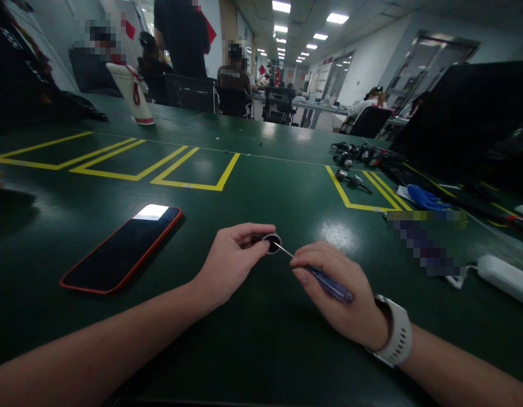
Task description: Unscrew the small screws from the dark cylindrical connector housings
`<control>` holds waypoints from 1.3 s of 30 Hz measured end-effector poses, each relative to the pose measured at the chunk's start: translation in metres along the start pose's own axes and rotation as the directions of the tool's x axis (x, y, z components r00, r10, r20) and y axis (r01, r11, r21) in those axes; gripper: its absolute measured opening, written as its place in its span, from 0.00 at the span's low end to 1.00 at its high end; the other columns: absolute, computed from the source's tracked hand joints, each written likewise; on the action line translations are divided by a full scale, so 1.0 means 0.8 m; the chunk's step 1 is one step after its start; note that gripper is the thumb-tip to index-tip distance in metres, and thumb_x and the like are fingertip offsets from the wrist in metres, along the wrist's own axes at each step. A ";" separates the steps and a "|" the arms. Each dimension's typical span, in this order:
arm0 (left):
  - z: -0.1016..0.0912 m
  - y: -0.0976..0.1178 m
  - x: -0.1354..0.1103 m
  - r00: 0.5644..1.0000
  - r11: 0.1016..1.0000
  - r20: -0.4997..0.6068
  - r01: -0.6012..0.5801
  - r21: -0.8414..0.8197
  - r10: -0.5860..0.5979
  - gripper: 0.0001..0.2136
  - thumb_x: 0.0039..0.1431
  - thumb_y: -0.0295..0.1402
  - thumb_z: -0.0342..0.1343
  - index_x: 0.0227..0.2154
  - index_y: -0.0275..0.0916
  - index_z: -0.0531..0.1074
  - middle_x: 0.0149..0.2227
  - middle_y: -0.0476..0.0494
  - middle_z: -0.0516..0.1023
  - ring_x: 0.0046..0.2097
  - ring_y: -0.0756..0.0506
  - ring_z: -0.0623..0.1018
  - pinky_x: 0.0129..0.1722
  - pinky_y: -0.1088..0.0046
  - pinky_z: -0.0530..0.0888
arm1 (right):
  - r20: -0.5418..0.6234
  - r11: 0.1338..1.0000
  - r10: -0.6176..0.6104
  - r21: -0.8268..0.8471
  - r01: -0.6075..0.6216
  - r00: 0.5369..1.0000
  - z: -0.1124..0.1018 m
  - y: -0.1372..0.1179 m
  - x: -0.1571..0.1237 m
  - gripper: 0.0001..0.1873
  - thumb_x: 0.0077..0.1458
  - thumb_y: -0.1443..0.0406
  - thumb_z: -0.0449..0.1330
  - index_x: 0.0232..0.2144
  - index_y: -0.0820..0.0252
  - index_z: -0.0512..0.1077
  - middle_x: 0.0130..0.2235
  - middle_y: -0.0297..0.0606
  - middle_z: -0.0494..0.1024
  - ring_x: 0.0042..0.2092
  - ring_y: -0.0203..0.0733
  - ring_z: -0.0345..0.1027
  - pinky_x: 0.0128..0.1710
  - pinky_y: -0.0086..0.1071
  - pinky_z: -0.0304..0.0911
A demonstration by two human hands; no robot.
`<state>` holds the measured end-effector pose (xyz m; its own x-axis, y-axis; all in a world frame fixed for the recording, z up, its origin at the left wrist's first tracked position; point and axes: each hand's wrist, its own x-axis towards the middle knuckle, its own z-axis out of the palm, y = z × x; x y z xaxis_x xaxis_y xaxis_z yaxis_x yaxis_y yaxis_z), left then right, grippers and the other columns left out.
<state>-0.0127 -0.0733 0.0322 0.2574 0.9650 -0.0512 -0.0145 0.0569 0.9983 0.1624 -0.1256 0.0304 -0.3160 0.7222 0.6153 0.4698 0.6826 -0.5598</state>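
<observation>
Between its thumb and fingers, my left hand (229,257) grips a small round part with a metal rim (279,237), its dark opening turned toward my right side. My right hand (340,285) is closed around the purple handle of a screwdriver (331,284). The thin shaft points left, and its tip reaches the opening of the round part; how deep it goes I cannot tell. A phone in a red-orange case (121,249) lies flat on the green table (261,350), left of my left hand.
Small dark metal parts with cables (350,155) lie at the back right, near a blue glove (426,198). A white power strip (505,277) lies at the right. Yellow tape outlines (185,185) mark the table. A white cup-shaped container (132,93) stands far left; people sit beyond.
</observation>
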 end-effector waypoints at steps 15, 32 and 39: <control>0.001 0.000 -0.003 0.996 0.989 -0.016 -0.087 0.119 0.089 0.11 0.49 0.26 0.57 0.38 0.35 0.77 0.40 0.43 0.80 0.39 0.47 0.79 0.43 0.71 0.76 | 0.029 0.993 -0.097 -0.068 0.098 0.995 0.003 -0.008 -0.002 0.08 0.53 0.74 0.57 0.37 0.64 0.68 0.33 0.40 0.75 0.35 0.37 0.68 0.35 0.33 0.65; 0.018 -0.011 -0.014 0.974 0.996 0.211 -0.082 -0.026 0.085 0.23 0.47 0.21 0.57 0.49 0.37 0.67 0.46 0.43 0.77 0.47 0.45 0.77 0.47 0.69 0.74 | 0.161 0.878 -0.317 -0.323 0.354 0.935 0.004 0.002 -0.004 0.03 0.55 0.73 0.56 0.34 0.63 0.67 0.41 0.46 0.75 0.46 0.45 0.66 0.45 0.38 0.67; 0.016 -0.009 -0.015 0.963 0.998 0.263 -0.061 -0.014 0.062 0.28 0.50 0.27 0.59 0.55 0.43 0.60 0.57 0.41 0.66 0.55 0.42 0.71 0.50 0.65 0.72 | 0.174 0.779 -0.363 -0.483 0.401 0.915 -0.014 0.017 0.005 0.07 0.57 0.74 0.51 0.36 0.61 0.66 0.40 0.45 0.74 0.45 0.46 0.65 0.42 0.39 0.67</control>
<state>-0.0037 -0.0888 0.0260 0.5008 0.8653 0.0203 -0.0435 0.0017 0.9991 0.1766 -0.1147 0.0318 -0.6036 0.4325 0.6697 0.6369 0.7669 0.0788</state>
